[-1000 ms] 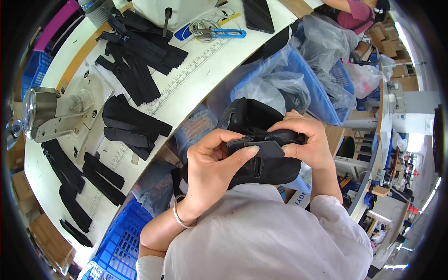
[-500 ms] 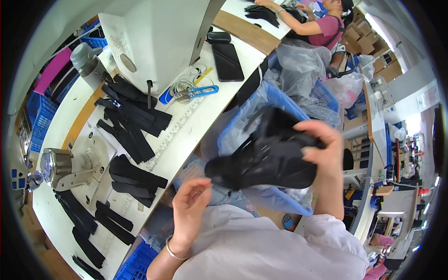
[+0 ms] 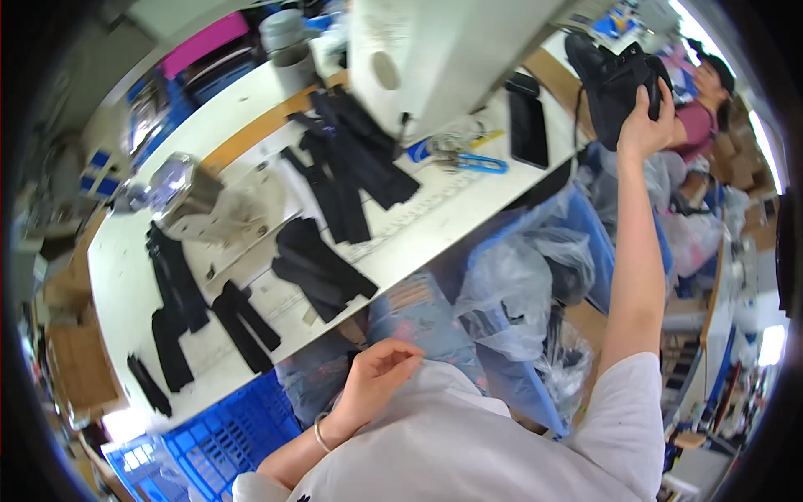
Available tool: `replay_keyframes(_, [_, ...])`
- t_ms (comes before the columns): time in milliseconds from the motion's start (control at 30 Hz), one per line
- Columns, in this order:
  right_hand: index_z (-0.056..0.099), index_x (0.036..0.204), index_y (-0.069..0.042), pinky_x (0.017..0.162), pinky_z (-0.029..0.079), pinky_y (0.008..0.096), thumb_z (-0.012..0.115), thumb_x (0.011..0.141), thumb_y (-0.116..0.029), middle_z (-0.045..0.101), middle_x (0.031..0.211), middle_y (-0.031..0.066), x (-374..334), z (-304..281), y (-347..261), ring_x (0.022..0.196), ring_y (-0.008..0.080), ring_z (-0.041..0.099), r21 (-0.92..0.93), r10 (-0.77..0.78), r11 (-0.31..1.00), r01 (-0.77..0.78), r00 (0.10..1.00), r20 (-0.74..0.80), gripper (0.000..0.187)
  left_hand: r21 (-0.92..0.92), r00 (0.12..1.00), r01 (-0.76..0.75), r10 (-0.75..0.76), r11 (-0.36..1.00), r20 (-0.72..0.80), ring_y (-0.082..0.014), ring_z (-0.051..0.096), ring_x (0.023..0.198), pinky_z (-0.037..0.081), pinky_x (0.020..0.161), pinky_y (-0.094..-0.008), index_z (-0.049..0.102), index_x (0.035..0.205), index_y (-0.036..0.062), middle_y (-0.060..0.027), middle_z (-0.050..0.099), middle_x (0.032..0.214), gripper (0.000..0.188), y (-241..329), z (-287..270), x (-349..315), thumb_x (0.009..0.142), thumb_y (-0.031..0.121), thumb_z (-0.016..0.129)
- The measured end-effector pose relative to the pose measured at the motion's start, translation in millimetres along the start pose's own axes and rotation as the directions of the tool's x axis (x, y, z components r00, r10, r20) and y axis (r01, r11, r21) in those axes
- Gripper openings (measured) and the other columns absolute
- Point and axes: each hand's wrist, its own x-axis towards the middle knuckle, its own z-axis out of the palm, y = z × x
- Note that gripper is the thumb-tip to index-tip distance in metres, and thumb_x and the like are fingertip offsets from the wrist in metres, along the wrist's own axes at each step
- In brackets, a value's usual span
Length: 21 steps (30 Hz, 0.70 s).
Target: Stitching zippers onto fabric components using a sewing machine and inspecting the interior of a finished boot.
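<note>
My right hand point(image 3: 646, 130) is stretched out to the far right, its fingers closed on a black shoe-like piece point(image 3: 615, 88). The piece is held up past the table's far right corner and has a rounded end pointing up and left. My left hand point(image 3: 381, 385) rests low in front of my shirt, over my lap, with fingers curled in and thumb against them; no object shows in it. Short black zipper strips point(image 3: 322, 268) lie in several groups on the white sewing table point(image 3: 401, 276), left of and beyond that hand.
A sewing machine point(image 3: 452, 50) stands at the back. Near it are blue-handled snips point(image 3: 481, 163) and a black phone point(image 3: 529, 130). A blue crate point(image 3: 523, 381) with plastic bags is at my right, another blue crate point(image 3: 234, 435) at lower left. A co-worker point(image 3: 698, 117) sits far right.
My right hand has carried the black shoe-like piece from above the crate up and away to the far right. My left hand has come away from it and dropped toward my lap. The view has turned.
</note>
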Motion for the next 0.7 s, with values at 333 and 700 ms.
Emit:
replay_keyframes(333, [0.055, 0.125, -0.014, 0.088, 0.037, 0.0485, 0.066, 0.082, -0.030, 0.059, 0.117, 0.0118, -51, 45, 23, 0.108, 0.0310, 0.054, -0.295, -0.212, 0.916, 0.272, 0.952, 0.220, 0.047, 0.580, 0.749, -0.413, 0.624, 0.702, -0.222, -0.0126, 0.057, 0.072, 0.045, 0.065, -0.0231, 0.065, 0.092, -0.0005, -0.0065, 0.063, 0.081, 0.016, 20, -30, -19, 0.079, -0.010, 0.063])
replay_keyframes(700, [0.055, 0.119, -0.005, 0.088, 0.044, 0.0393, 0.065, 0.077, -0.002, 0.054, 0.114, 0.0132, -176, -35, -316, 0.104, 0.0326, 0.053, 0.657, -0.478, 0.737, -0.161, 0.564, 0.674, 0.043, 0.858, 0.639, -0.408, 0.769, 0.312, 0.024, -0.0270, 0.057, 0.080, 0.047, 0.070, -0.0347, 0.065, 0.093, 0.0034, -0.0091, 0.062, 0.088, 0.023, 36, -30, 3, 0.071, -0.003, 0.070])
